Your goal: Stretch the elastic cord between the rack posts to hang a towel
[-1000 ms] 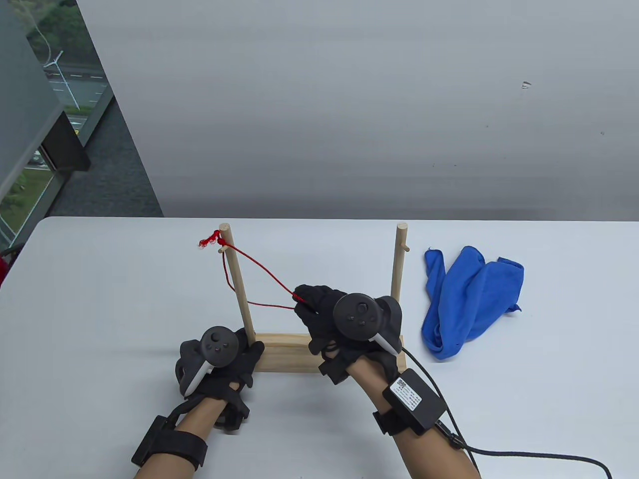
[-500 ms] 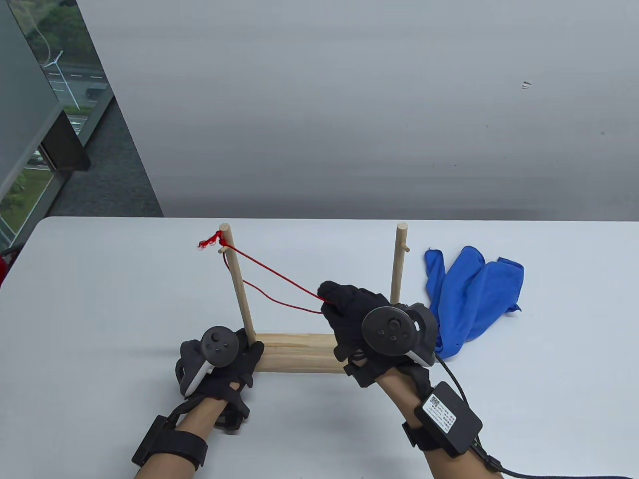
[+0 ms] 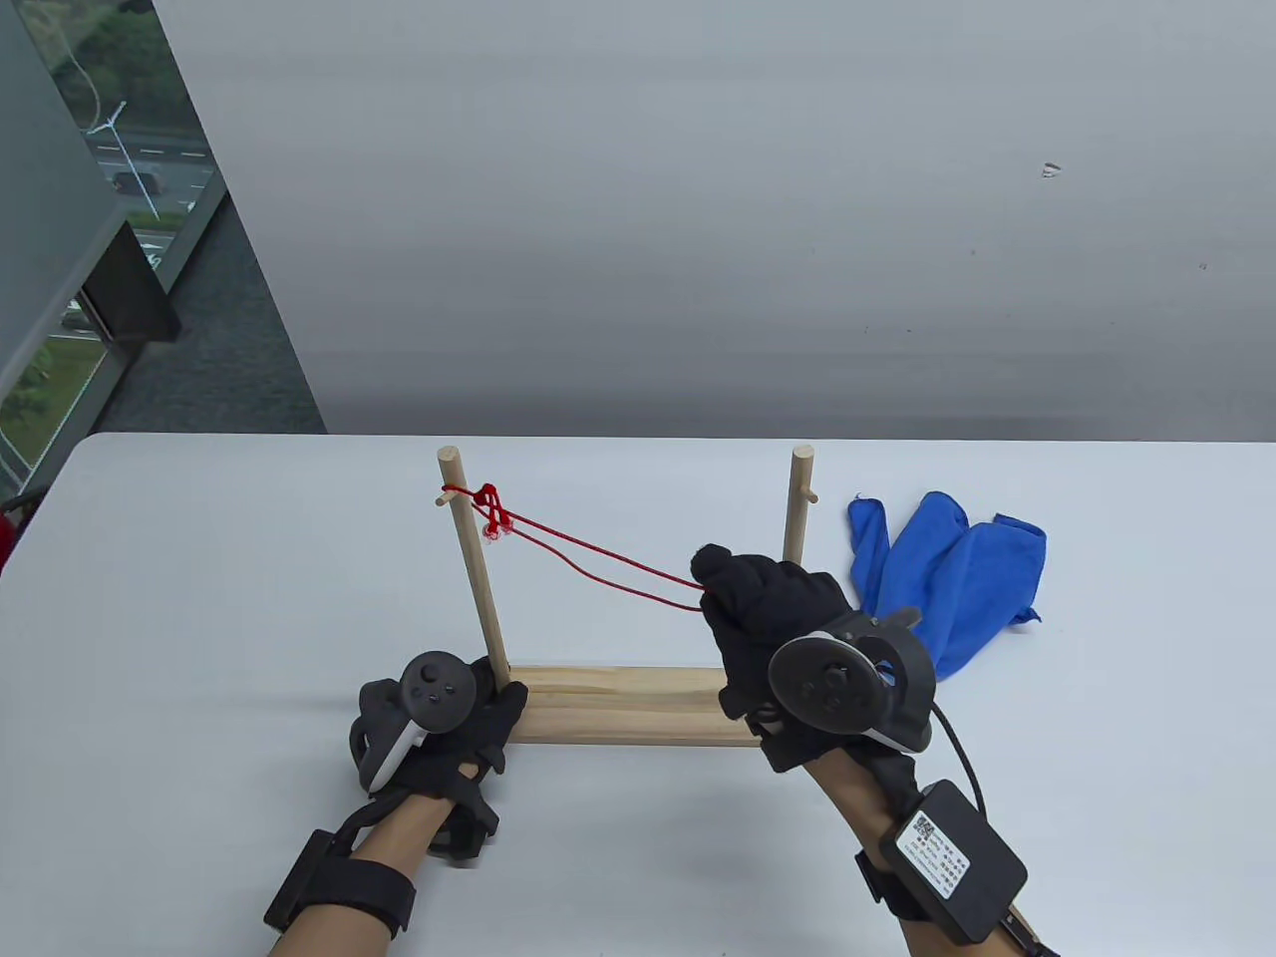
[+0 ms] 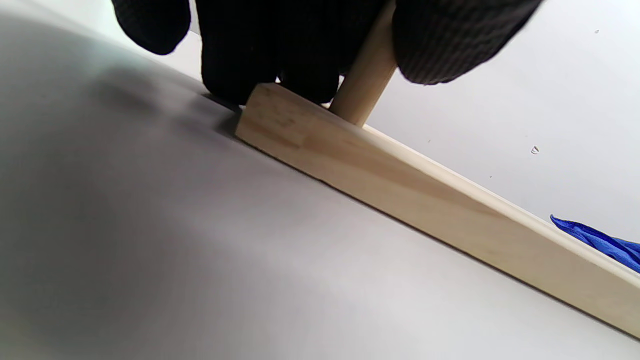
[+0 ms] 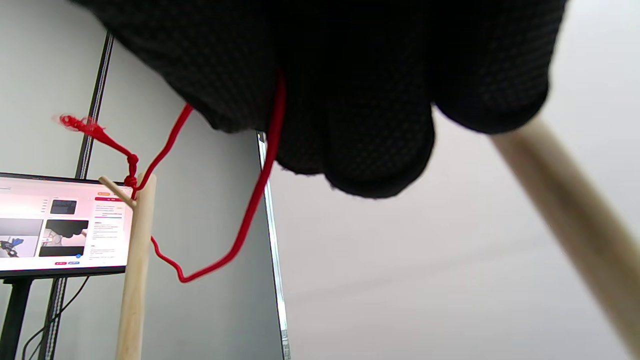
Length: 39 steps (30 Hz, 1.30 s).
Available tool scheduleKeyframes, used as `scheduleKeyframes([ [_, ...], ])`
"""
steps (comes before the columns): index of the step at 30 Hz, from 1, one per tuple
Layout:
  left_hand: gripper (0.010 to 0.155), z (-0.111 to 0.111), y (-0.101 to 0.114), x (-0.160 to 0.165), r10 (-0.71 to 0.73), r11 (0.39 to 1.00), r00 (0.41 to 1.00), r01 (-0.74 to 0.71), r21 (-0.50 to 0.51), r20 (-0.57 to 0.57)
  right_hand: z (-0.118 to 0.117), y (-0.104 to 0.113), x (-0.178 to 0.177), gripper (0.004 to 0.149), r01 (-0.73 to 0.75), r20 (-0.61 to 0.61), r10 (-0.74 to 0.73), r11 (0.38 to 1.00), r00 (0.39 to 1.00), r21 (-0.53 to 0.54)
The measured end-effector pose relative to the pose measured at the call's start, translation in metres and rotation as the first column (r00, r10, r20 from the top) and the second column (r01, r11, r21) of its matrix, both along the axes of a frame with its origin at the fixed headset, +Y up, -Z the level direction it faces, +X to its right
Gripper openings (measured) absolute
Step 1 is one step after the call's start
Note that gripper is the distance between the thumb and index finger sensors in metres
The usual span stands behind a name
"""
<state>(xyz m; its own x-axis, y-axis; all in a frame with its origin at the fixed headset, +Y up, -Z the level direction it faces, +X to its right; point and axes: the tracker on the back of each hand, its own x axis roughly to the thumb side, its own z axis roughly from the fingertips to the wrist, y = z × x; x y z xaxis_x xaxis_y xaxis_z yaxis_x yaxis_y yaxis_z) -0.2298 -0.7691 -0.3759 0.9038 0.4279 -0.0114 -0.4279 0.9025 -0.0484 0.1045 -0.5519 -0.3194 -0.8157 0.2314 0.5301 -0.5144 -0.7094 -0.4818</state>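
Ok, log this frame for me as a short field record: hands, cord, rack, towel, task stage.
left hand: grips the left post at its foot, on the wooden base
right hand: holds the red cord in a pinch grip, raised between the posts
cord: looped over the left post's peg, two strands run to the right hand
right post: no cord on it
blue towel: crumpled on the table, right of the rack
stage: cord not yet hooked on right post; towel not hung
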Motion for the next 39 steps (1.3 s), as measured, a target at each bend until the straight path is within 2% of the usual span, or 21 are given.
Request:
scheduleKeyframes([
  [13,0.053,0.000,0.000,0.000,0.001,1.000,1.000,-0.001,0.000,-0.009,0.008,0.031,0.021,0.042,-0.015,0.052,0.010,0.995,0.999,0.103],
  [22,0.052,0.000,0.000,0.000,-0.002,1.000,1.000,0.002,-0.002,-0.014,0.016,0.052,0.032,0.043,-0.007,0.077,-0.010,0.976,0.997,0.217],
  [33,0.051,0.000,0.000,0.001,-0.001,1.000,1.000,0.001,0.001,-0.017,0.008,0.084,0.045,0.043,0.041,0.114,-0.078,0.954,0.990,0.296],
  [39,0.051,0.000,0.000,0.001,-0.001,1.000,1.000,0.001,-0.001,-0.015,-0.008,0.100,0.051,0.043,0.034,0.135,-0.079,0.952,0.988,0.305],
])
